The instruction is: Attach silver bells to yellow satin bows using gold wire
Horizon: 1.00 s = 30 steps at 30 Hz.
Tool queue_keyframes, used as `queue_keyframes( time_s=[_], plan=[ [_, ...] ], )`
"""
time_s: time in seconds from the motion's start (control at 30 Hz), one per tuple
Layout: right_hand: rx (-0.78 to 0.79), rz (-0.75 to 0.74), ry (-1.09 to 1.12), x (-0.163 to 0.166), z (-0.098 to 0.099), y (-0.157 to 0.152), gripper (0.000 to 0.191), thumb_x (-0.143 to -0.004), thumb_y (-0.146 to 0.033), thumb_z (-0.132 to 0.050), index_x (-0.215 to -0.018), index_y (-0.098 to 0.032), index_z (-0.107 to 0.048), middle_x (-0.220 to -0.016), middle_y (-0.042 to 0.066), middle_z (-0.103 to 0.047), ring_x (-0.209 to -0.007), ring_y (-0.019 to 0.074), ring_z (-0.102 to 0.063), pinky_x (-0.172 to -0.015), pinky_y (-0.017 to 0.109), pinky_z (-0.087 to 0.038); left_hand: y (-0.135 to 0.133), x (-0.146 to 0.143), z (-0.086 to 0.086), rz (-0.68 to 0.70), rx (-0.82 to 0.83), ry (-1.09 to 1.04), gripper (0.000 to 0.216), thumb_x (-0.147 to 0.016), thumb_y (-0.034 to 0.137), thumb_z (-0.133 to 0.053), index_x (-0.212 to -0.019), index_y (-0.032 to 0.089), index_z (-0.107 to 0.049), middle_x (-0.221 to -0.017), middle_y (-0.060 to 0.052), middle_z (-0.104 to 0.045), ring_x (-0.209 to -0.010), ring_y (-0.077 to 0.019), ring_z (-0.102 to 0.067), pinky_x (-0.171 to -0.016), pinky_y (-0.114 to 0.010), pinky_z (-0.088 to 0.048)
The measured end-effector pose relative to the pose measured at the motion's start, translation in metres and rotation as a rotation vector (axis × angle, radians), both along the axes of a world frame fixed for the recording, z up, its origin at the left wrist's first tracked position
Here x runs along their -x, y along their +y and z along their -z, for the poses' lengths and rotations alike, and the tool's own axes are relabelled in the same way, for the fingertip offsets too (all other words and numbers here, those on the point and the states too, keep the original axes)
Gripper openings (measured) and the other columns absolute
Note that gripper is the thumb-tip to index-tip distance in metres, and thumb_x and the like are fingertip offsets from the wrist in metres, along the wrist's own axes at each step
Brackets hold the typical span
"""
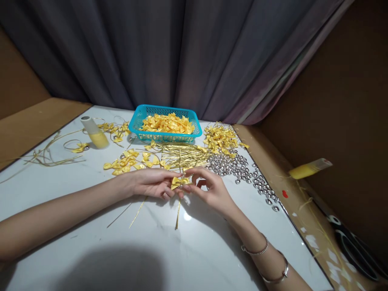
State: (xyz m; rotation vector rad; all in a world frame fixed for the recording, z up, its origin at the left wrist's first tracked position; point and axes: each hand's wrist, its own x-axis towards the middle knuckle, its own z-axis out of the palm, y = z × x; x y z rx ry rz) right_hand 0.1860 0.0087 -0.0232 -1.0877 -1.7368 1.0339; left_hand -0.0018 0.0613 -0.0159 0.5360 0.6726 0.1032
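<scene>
A small yellow ribbon bow (177,183) is between my two hands at the middle of the white table. My left hand (154,184) is closed, thumb and fingers gripping the bow from its left side. From the right, the fingertips of my right hand (212,188) pinch at the bow's right end, where a thin gold wire seems to run; the exact grip is partly hidden. Just beyond the hands lies a bundle of gold wire ties (184,153). Beneath them a gold tie (178,214) points toward me.
A blue basket (165,139) holds many yellow bows. Piles of wired bows (220,137) and silver buttons (230,163) lie at the right. More bows (127,159) are at the left, near a glue bottle (95,132). Another bottle (311,168) and scissors (351,246) lie far right.
</scene>
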Motion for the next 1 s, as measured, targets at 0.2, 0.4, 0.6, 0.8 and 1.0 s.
queue_keyframes(
  time_s=[0.2,0.4,0.6,0.8,1.0],
  plan=[
    [-0.022,0.039,-0.050,-0.002,-0.002,0.001,0.007,-0.076,-0.022,-0.066,-0.082,-0.023,-0.070,-0.079,0.004,-0.070,-0.073,0.0175,-0.063,-0.061,0.030,-0.050,0.002,0.005,-0.007,-0.002,-0.123,0.038,0.033,-0.086,0.044,-0.057,-0.078,0.012,-0.061,-0.085,-0.017,-0.071,-0.055,-0.0108,-0.055,-0.054,-0.023,-0.039],
    [0.052,0.057,-0.016,-0.003,-0.004,0.002,0.009,-0.075,-0.024,-0.068,-0.083,-0.023,-0.073,-0.079,0.005,-0.072,-0.071,0.0173,-0.064,-0.061,0.031,-0.051,0.001,0.008,-0.016,0.036,-0.353,0.110,0.029,-0.078,0.040,-0.066,-0.084,0.011,-0.068,-0.081,-0.012,-0.070,-0.064,-0.0148,-0.061,-0.056,-0.025,-0.042],
    [0.081,0.056,0.015,-0.002,-0.003,0.001,0.009,-0.076,-0.024,-0.068,-0.081,-0.023,-0.075,-0.077,0.005,-0.072,-0.066,0.0164,-0.063,-0.056,0.030,-0.051,-0.003,0.006,-0.024,0.124,-0.616,0.175,0.029,-0.077,0.040,-0.064,-0.080,0.012,-0.072,-0.069,-0.008,-0.066,-0.063,-0.0143,-0.060,-0.056,-0.023,-0.040],
    [0.175,0.037,0.090,-0.002,-0.004,0.000,0.009,-0.074,-0.023,-0.070,-0.080,-0.021,-0.075,-0.075,0.004,-0.072,-0.061,0.0145,-0.062,-0.057,0.029,-0.052,-0.002,0.008,-0.020,0.168,-0.747,0.137,0.034,-0.086,0.043,-0.053,-0.088,0.016,-0.074,-0.080,-0.008,-0.069,-0.069,-0.0145,-0.061,-0.063,-0.023,-0.041],
    [0.309,0.020,0.189,-0.004,-0.004,0.001,0.013,-0.069,-0.028,-0.075,-0.077,-0.019,-0.073,-0.070,0.003,-0.070,-0.053,0.0112,-0.060,-0.054,0.027,-0.051,-0.004,0.009,-0.017,0.169,-0.759,0.128,0.036,-0.088,0.042,-0.051,-0.090,0.014,-0.074,-0.091,-0.012,-0.071,-0.071,-0.0157,-0.062,-0.065,-0.024,-0.042]
  ],
)
